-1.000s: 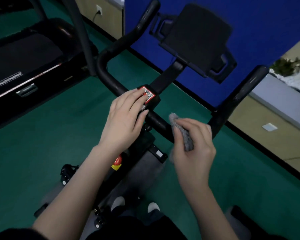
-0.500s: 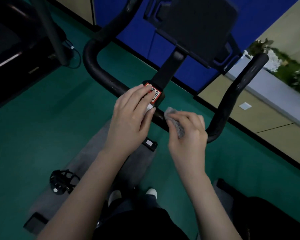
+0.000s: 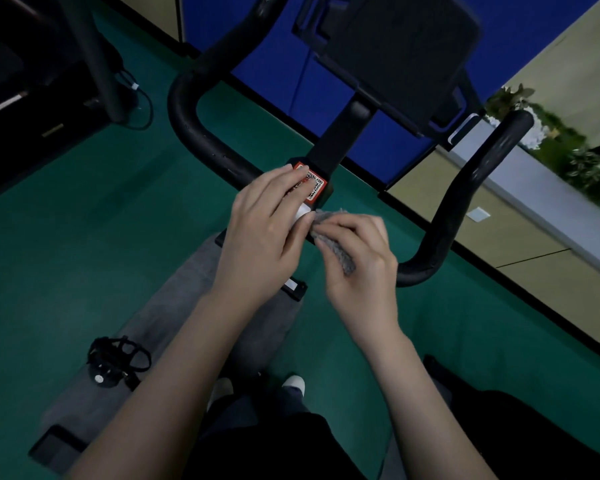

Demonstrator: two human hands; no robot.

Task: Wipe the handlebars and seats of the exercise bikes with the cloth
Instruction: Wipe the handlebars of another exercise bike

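Pedal [image 3: 118, 362] low left on the green floor. Black handlebar [image 3: 186, 124] curves across the middle. Left hand [image 3: 267, 230] lies flat, fingers straight, on the centre clamp, half covering the red sticker [image 3: 314, 185]. Just beside it, right hand [image 3: 361, 268] grips the grey cloth [image 3: 338, 252] (bunched up) over the bar's centre. Console [image 3: 402, 46] is up top right.

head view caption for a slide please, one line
Right hand holds a grey cloth at the middle of the bike's black handlebar while the left hand rests on the red label.
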